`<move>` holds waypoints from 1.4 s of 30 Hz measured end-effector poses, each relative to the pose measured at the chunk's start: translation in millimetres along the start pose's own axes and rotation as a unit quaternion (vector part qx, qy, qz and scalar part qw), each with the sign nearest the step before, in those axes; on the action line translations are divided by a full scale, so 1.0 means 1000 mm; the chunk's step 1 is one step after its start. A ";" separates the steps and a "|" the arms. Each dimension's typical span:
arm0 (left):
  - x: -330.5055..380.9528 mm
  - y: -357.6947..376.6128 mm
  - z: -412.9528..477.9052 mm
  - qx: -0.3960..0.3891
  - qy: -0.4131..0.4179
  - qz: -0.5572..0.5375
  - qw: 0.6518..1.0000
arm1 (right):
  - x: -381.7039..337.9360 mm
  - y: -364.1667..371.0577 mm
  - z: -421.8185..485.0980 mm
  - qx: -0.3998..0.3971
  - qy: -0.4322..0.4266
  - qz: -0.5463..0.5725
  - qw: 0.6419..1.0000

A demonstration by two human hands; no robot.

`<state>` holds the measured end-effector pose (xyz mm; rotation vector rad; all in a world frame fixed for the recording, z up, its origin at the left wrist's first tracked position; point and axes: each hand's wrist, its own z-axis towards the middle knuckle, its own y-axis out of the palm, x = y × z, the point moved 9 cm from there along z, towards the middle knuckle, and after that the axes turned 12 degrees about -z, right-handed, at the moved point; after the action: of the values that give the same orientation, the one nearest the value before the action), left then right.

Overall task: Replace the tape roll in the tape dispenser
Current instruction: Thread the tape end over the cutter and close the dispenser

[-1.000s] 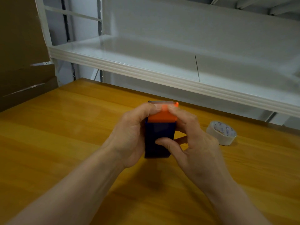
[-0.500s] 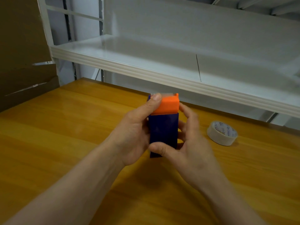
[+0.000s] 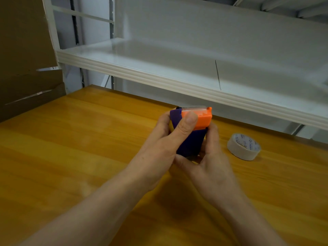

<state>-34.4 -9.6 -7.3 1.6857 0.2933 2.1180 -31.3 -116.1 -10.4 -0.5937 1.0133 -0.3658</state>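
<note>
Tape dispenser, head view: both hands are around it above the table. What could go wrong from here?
1. The left hand has its thumb on the orange cap of the tape dispenser, just below the clear strip at the top edge; a slip could bring the thumb onto a cutter there.
2. The right hand only cups the body loosely, so prying could drop it onto the table.
3. The tape roll lies close by and could get knocked.
</note>
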 end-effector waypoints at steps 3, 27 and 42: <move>0.001 0.005 0.000 -0.014 0.007 0.032 0.999 | 0.001 -0.003 0.002 0.003 -0.003 0.020 1.000; -0.001 0.001 0.003 -0.032 0.016 0.036 0.999 | 0.007 -0.019 0.007 0.073 -0.028 0.072 0.994; -0.008 -0.011 0.016 -0.067 -0.007 -0.109 0.992 | -0.001 -0.023 0.004 0.069 -0.036 0.005 0.997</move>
<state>-15.2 -4.3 -14.7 1.5194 0.3091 1.9217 -28.3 -132.2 6.1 -0.4741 0.9135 -0.4000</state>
